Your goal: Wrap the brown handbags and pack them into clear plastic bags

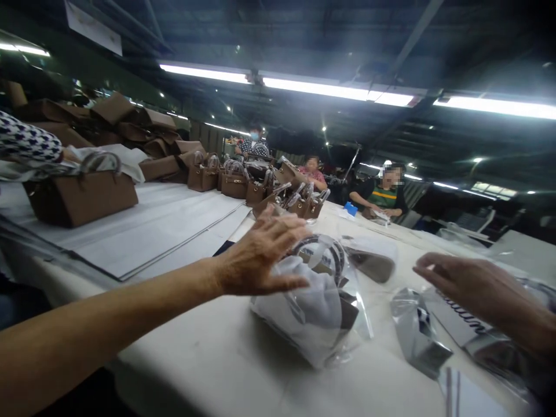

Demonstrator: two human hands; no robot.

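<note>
My left hand is open with its fingers spread, at the upper left side of a handbag. That bag stands on the table in a clear plastic bag, with white wrapping inside and dark, wrapped handles rising from its top. Whether my palm touches the plastic cannot be made out. To the right, my right hand is stretched out, slightly blurred, with nothing seen in it. Below it lie a clear plastic packet and a printed white item under plastic. Another plastic-wrapped brown piece lies behind the handbag.
A brown handbag sits at left beside a co-worker's patterned sleeve. Several brown bags and a heap of brown pieces are farther back. Co-workers sit across the white table. A blue object lies near one.
</note>
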